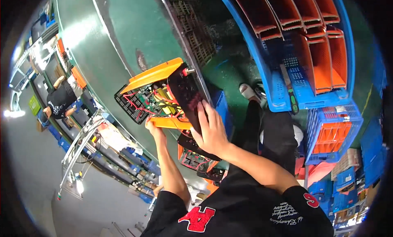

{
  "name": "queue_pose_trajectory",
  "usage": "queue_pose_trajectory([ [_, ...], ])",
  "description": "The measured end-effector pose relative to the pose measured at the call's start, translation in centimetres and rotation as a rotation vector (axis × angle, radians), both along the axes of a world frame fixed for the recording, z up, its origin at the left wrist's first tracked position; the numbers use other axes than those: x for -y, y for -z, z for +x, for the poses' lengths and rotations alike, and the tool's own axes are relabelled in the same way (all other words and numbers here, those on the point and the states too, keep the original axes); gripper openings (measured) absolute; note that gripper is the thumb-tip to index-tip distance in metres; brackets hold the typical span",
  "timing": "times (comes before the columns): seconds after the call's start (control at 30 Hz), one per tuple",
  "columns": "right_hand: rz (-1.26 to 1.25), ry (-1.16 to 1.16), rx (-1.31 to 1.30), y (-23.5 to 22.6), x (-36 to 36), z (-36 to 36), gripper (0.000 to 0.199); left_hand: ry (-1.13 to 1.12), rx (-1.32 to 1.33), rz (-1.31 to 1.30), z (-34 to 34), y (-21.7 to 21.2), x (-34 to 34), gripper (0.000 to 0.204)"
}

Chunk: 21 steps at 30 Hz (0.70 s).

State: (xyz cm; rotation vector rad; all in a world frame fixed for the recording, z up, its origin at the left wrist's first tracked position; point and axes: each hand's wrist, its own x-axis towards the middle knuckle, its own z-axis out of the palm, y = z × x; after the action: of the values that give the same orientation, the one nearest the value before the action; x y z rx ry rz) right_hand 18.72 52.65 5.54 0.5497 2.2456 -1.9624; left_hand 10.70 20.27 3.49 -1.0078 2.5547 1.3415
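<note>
An orange-cased electronic unit (166,120) sits tilted in front of me on the green bench. Its open side shows a green circuit board (154,98) with yellow parts and red wires. A black slotted end panel (130,107) is at its left, a black front panel (185,93) with a red-and-metal fitting at its right. My left hand (155,129) is closed on the near orange edge, its thumb at the corner. My right hand (213,130) grips the black panel's near right edge, fingers across its face. What lies beneath the fingertips is hidden.
More opened units (194,157) line the bench nearer my body. A blue crate (276,93) with orange casings and a green-handled tool (292,98) stands at right, another blue crate (337,134) below it. A person (61,100) works at a far-left line.
</note>
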Motion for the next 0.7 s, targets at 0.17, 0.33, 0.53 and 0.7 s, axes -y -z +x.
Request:
queue_pose_trajectory([
  [0.17,-0.123,0.002,-0.047,2.0,-1.4,0.6,0.077,-0.021,-0.027,-0.020,0.3,0.7,-0.4,0.040],
  [0.33,0.006,-0.025,-0.072,1.0,-1.6,-0.9,0.073,-0.014,-0.030,0.097,-0.6,-0.4,-1.9,0.033],
  [0.53,-0.132,0.139,0.078,-7.6,1.3,1.5,0.043,0.091,-0.051,-0.354,0.4,-0.9,2.0,0.039],
  [0.7,-1.582,-0.133,0.696,-2.9,6.8,-0.8,0.032,0.076,-0.066,-0.592,2.9,-7.9,-9.3,0.037],
])
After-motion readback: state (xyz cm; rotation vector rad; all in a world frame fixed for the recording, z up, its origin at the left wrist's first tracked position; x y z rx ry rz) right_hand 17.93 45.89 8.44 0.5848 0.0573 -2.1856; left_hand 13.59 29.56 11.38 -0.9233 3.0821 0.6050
